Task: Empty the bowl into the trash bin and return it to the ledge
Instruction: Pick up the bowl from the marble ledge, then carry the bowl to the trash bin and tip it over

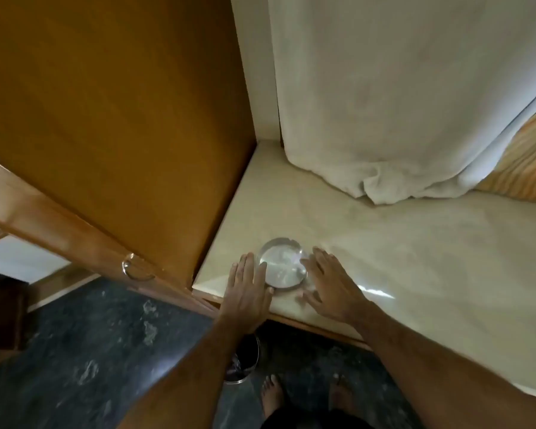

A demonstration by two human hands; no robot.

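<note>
A round clear glass bowl point(283, 264) sits on the pale marble ledge point(399, 243), near its front left corner. My left hand point(248, 289) lies flat against the bowl's left side, fingers spread and pointing away from me. My right hand point(328, 283) is spread on the bowl's right side, fingertips at its rim. Neither hand has closed around it. A shiny metal trash bin point(244, 359) stands on the floor below the ledge, partly hidden by my left forearm.
A tall wooden wardrobe point(115, 119) with a ring handle point(135, 269) stands left of the ledge. A white curtain point(399, 94) hangs onto the back of the ledge. Dark stone floor point(84, 351) lies below, with my bare feet point(307, 397) close to the bin.
</note>
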